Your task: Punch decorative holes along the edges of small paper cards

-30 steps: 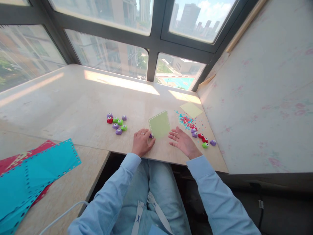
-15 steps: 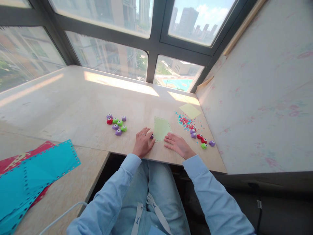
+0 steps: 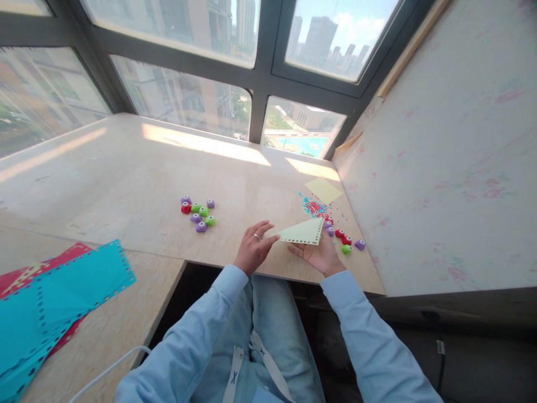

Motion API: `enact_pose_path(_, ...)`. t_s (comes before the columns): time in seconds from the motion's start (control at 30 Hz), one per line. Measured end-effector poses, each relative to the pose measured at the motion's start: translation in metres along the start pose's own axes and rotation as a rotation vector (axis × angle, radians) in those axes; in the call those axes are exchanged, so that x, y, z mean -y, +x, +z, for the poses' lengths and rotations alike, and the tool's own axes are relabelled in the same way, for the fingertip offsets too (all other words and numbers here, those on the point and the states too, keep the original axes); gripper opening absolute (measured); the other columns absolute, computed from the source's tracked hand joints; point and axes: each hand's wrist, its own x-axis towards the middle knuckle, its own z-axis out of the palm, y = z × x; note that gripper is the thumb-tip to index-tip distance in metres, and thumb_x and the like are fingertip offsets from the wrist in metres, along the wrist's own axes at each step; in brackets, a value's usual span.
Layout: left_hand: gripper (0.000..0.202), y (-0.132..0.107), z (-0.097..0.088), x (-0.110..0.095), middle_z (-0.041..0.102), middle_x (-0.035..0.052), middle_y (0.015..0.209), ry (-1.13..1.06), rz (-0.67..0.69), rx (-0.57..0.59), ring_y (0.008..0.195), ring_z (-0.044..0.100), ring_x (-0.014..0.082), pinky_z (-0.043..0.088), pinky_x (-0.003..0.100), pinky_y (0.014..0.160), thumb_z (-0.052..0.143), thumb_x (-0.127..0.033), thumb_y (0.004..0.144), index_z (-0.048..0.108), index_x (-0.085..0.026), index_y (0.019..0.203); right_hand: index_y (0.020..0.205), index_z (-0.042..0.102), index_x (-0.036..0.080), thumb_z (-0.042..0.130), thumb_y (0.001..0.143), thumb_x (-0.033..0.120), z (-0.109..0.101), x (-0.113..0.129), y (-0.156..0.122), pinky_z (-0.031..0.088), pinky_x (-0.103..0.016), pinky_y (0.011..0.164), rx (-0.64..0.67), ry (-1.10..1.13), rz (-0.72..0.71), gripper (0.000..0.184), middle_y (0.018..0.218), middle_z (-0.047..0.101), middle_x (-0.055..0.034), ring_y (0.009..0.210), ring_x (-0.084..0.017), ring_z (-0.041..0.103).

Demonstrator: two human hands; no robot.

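A pale green sheet of paper (image 3: 304, 232) with small holes punched along its edges is raised and tilted above the table, between my two hands. My left hand (image 3: 255, 246) pinches its left corner with thumb and fingertips; a ring is on one finger. On the other side, my right hand (image 3: 319, 254) grips the sheet's right end, with some fingers stretched out beneath it. The small purple craft punch that lay by my left fingers is hidden now. More craft punches in red, purple and green (image 3: 344, 239) lie just beyond my right hand.
A second cluster of craft punches (image 3: 200, 212) sits on the left of the table (image 3: 138, 196). Red and blue paper bits (image 3: 314, 207) are scattered near a pale yellow sheet (image 3: 323, 190). Punched blue sheets (image 3: 84, 280) overlap red ones at far left. A wall stands right.
The pale green sheet has come up off the table and tilted, now held between both hands. My left hand has moved slightly right, to the sheet's corner.
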Motion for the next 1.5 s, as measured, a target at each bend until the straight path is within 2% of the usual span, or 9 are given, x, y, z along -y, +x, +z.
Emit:
enact_pose_path(0.13,0.028,-0.010,-0.003,-0.001,0.063,0.0070,0.129,0.036,0.063,0.087,0.130,0.050,0.0223,0.045,0.044,0.100,0.049,-0.017,0.094,0.070,-0.030,0.108,0.106,0.066,0.021,0.050,0.081,0.075,-0.017,0.014,-0.020,0.057,-0.045,0.074,0.013,-0.025,-0.039,0.061,0.099,0.075,-0.0116,0.098,-0.030,0.069)
enact_pose_path(0.3,0.028,-0.020,0.003,0.001,0.062,0.0071,0.131,0.034,0.144,0.148,0.130,0.050,0.0231,0.045,0.043,0.100,0.047,-0.017,0.095,0.070,-0.028,0.107,0.098,0.066,0.018,0.075,0.076,0.024,-0.044,0.008,-0.026,0.058,-0.035,0.066,-0.143,-0.260,-0.039,0.025,0.088,0.076,-0.0069,0.076,-0.022,0.071)
enact_pose_path(0.4,0.026,-0.023,0.002,0.003,0.063,0.0078,0.131,0.012,0.162,0.134,0.129,0.051,0.0232,0.046,0.042,0.100,0.049,-0.021,0.096,0.067,-0.027,0.114,0.092,0.067,0.016,0.075,0.071,0.013,-0.053,-0.001,-0.024,0.057,-0.030,0.059,-0.192,-0.401,-0.068,0.022,0.085,0.076,-0.0067,0.069,-0.019,0.070)
enact_pose_path(0.57,0.050,-0.018,-0.008,0.017,0.059,0.0131,0.134,-0.014,0.069,0.071,0.129,0.050,0.0273,0.045,0.046,0.104,0.060,-0.037,0.090,0.050,-0.021,0.137,0.088,0.069,0.015,0.078,0.068,0.023,-0.058,-0.006,-0.017,0.058,-0.032,0.063,-0.268,-0.542,-0.203,0.023,0.086,0.076,-0.0066,0.073,-0.021,0.071)
enact_pose_path(0.7,0.042,-0.009,-0.009,0.042,0.063,0.0129,0.127,-0.061,-0.025,0.109,0.120,0.057,0.0262,0.050,0.045,0.099,0.057,-0.022,0.090,0.055,-0.020,0.132,0.089,0.069,0.017,0.082,0.062,0.036,-0.060,-0.004,-0.007,0.058,-0.037,0.065,-0.295,-0.568,-0.309,0.036,0.088,0.077,-0.0071,0.075,-0.024,0.071)
enact_pose_path(0.83,0.035,-0.006,-0.005,0.059,0.071,0.0102,0.111,-0.109,-0.026,0.175,0.102,0.066,0.0238,0.055,0.041,0.088,0.055,-0.010,0.086,0.065,-0.020,0.118,0.089,0.069,0.017,0.082,0.060,0.043,-0.058,-0.005,0.007,0.058,-0.038,0.070,-0.277,-0.595,-0.385,0.041,0.088,0.077,-0.0078,0.076,-0.025,0.071)
enact_pose_path(1.07,0.024,-0.007,0.000,0.059,0.074,0.0088,0.101,-0.199,-0.091,0.078,0.095,0.069,0.0211,0.056,0.037,0.085,0.057,-0.013,0.087,0.070,-0.019,0.107,0.089,0.068,0.017,0.074,0.066,0.043,-0.053,-0.011,0.037,0.057,-0.039,0.074,-0.244,-0.707,-0.472,0.035,0.087,0.076,-0.0078,0.077,-0.024,0.070)
enact_pose_path(1.33,0.022,-0.008,0.000,0.059,0.075,0.0079,0.101,-0.242,-0.139,0.073,0.094,0.069,0.0210,0.056,0.037,0.085,0.060,-0.016,0.087,0.072,-0.021,0.104,0.088,0.067,0.017,0.069,0.067,0.037,-0.051,-0.014,0.053,0.057,-0.038,0.073,-0.215,-0.710,-0.426,0.029,0.081,0.075,-0.0057,0.073,-0.023,0.070)
enact_pose_path(1.5,0.023,-0.009,0.001,0.059,0.075,0.0071,0.100,-0.259,-0.155,0.080,0.095,0.069,0.0211,0.056,0.038,0.086,0.061,-0.015,0.086,0.072,-0.021,0.104,0.082,0.067,0.017,0.064,0.070,0.037,-0.054,-0.013,0.056,0.054,-0.033,0.067,-0.268,-0.877,-0.488,0.024,0.077,0.072,-0.0045,0.075,-0.022,0.067)
